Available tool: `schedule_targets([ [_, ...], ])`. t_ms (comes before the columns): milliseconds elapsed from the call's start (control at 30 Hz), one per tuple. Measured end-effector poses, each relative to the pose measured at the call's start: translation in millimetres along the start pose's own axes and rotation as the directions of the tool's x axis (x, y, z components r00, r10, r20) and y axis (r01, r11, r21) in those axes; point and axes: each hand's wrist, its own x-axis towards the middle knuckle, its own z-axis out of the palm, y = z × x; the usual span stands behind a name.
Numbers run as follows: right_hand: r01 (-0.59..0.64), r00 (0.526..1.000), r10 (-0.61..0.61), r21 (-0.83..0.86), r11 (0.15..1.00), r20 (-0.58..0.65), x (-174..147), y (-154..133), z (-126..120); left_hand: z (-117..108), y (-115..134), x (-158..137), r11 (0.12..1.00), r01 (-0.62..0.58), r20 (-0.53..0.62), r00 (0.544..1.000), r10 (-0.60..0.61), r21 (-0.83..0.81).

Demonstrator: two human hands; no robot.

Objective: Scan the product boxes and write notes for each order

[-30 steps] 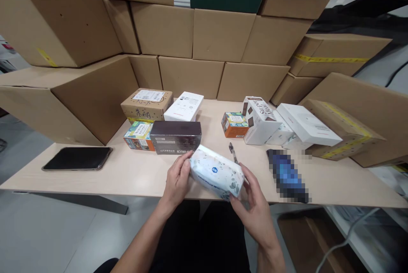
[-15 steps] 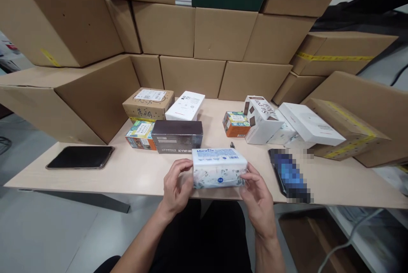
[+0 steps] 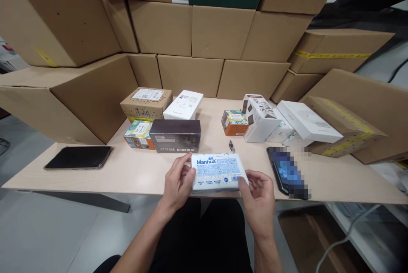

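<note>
A white and blue tissue pack [image 3: 219,171] marked "Manhua" is between my two hands at the table's front edge, its printed face turned up towards me. My left hand [image 3: 178,179] grips its left end, with the thumb on the near corner. Closed on the right end is my right hand [image 3: 259,192], its thumb pressing the printed face beside the barcode. Fingers behind the pack are partly hidden. Just beyond it lie a dark box [image 3: 175,136] and a small dark object [image 3: 231,146], perhaps a pen or knife.
A black phone [image 3: 78,157] lies at left, another phone [image 3: 287,173], partly blurred out, at right. An orange tea-style box [image 3: 236,123], a white "Super Meal" box [image 3: 262,118] and a flat white box [image 3: 309,120] stand at right. Stacked cardboard boxes [image 3: 191,75] wall the back.
The tissue pack has tipped so its printed face shows more and its flowered side less. My right thumb has moved onto the printed face. The view has shifted slightly.
</note>
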Motion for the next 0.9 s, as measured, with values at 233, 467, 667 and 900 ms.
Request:
schedule_targets([
  [233, 0.055, 0.995, -0.063, 0.103, 0.993, 0.075, -4, 9, 9, 1, -12, -5, 0.96, -0.278, -0.144, 0.952, 0.271, -0.03],
  [467, 0.146, 0.984, -0.11, -0.269, 0.952, 0.143, 26, 13, 1, -1, -3, -3, 0.931, -0.346, -0.155, 0.92, 0.361, 0.115],
  [667, 0.211, 0.97, -0.037, -0.761, 0.613, 0.24, 67, -4, 4, 0, 1, -2, 0.941, -0.311, -0.163, 0.93, 0.33, 0.132],
  [900, 0.202, 0.971, -0.032, -0.743, 0.638, 0.237, 71, 0, 11, 0, -5, 1, 0.96, -0.264, -0.109, 0.956, 0.274, 0.091],
])
